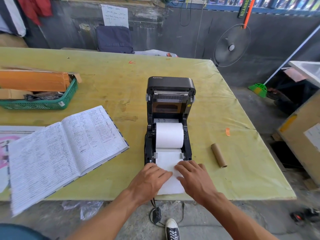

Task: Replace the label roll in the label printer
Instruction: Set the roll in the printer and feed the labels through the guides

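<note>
Ledger (65, 149) lies open at left. Left hand (150, 179) and right hand (192, 177), fingers flat and unclenched, press the label strip (170, 184) outward, probably to align it. New label roll (169, 135) sits inside the open printer (170, 104); empty core (219, 155) lies right.

Prob. packing/shipping workspace: label printer (170, 122), handwritten ledger (65, 149), parcel basket (52, 103), concrete walls.

Printer (170, 94): black plastic, semi-gloss. Label roll (169, 135): white matt paper; spent core (219, 155) brown cardboard. Table (121, 80) w/ yellow-green stained cloth, basket (52, 103) green plastic.
</note>
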`<action>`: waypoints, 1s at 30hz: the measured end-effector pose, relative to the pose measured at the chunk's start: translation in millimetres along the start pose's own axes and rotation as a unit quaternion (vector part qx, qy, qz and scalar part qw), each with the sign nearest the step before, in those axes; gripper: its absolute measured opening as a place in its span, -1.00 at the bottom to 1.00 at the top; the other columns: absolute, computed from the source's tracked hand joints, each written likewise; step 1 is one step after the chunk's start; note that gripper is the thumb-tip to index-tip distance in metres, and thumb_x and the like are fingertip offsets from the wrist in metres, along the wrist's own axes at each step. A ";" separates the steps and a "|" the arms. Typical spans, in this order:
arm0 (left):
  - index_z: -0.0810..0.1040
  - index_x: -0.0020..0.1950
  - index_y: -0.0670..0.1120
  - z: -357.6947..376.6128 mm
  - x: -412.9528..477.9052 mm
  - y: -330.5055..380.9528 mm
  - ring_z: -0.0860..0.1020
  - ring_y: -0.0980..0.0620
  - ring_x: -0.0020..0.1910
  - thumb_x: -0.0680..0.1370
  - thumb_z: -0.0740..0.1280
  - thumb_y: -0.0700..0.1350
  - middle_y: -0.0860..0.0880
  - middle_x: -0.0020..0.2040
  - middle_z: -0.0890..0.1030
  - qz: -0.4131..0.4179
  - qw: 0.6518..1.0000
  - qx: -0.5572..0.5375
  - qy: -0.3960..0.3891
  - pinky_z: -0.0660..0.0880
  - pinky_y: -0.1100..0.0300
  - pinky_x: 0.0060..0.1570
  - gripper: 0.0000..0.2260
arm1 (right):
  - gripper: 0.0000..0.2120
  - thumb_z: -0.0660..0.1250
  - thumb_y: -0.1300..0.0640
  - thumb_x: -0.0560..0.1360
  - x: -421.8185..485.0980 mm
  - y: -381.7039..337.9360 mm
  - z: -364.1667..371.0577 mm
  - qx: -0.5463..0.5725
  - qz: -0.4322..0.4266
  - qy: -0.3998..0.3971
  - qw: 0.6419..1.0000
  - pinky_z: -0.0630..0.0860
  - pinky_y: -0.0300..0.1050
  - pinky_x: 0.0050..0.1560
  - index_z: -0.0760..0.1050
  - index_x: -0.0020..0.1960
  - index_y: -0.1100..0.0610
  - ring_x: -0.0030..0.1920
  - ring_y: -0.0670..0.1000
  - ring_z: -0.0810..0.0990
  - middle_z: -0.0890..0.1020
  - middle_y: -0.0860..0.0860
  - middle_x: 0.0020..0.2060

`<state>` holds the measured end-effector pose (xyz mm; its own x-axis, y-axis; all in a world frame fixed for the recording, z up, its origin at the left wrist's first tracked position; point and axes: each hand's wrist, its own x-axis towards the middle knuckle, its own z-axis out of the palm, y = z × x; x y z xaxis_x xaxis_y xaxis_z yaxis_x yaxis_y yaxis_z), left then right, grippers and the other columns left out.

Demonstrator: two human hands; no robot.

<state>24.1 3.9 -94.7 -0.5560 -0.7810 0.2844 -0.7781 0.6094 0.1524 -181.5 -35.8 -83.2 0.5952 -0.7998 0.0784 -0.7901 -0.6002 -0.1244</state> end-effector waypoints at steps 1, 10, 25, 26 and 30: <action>0.61 0.13 -0.10 -2.4 3.6 -0.8 0.57 0.00 -0.17 0.41 0.45 -0.35 -0.01 -0.10 0.66 -0.005 1.000 0.008 -0.008 0.53 0.11 -0.10 -0.67 | -0.64 0.61 0.13 0.32 2.1 -2.3 0.9 -0.018 0.003 0.015 1.000 0.54 0.00 -0.19 0.65 0.09 0.05 -0.06 0.09 0.66 0.69 -0.04 0.00; 0.56 -0.10 -0.07 -10.7 8.5 -14.7 0.46 0.02 -0.29 0.39 0.45 -0.35 0.01 -0.22 0.55 -0.047 0.998 0.028 -0.045 0.46 0.16 -0.37 -0.78 | -0.58 0.70 0.05 0.16 12.5 -1.2 6.0 -0.042 0.010 0.038 0.998 0.46 -0.01 -0.33 0.57 -0.10 0.04 -0.26 0.08 0.56 0.60 -0.04 -0.22; 0.58 -0.07 -0.13 -23.1 20.7 -30.0 0.48 0.03 -0.23 0.57 0.29 -0.16 -0.03 -0.18 0.57 -0.034 0.997 -0.033 0.064 0.50 0.15 -0.25 -0.91 | -0.62 0.28 -0.19 0.52 15.5 11.2 -6.8 0.089 0.012 0.040 0.995 0.49 -0.01 -0.02 0.58 0.16 0.04 0.02 0.08 0.54 0.61 -0.03 0.01; 0.58 -0.07 -0.15 -28.3 27.4 -32.7 0.49 0.03 -0.23 0.57 0.30 -0.19 -0.04 -0.18 0.58 -0.040 0.994 -0.038 0.092 0.50 0.15 -0.24 -0.91 | -0.65 0.28 -0.17 0.54 17.9 11.7 -10.7 0.102 0.014 0.058 0.993 0.52 0.00 -0.03 0.60 0.14 0.06 0.00 0.08 0.56 0.62 -0.03 -0.01; 0.59 -0.02 -0.19 -59.3 70.6 -46.8 0.52 0.02 -0.17 0.55 0.33 -0.24 -0.07 -0.15 0.60 -0.109 0.967 -0.049 0.224 0.51 0.13 -0.17 -0.94 | -0.73 0.30 -0.04 0.59 46.5 18.7 -39.6 0.136 0.028 0.116 0.984 0.53 0.03 0.00 0.62 0.11 0.13 -0.04 0.05 0.55 0.67 0.03 -0.03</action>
<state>38.7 -71.7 -25.5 -0.1819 -0.7688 0.6131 -0.8191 0.4634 0.3381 -174.4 -84.7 -42.8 0.4771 -0.8316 0.2841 -0.7340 -0.5549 -0.3917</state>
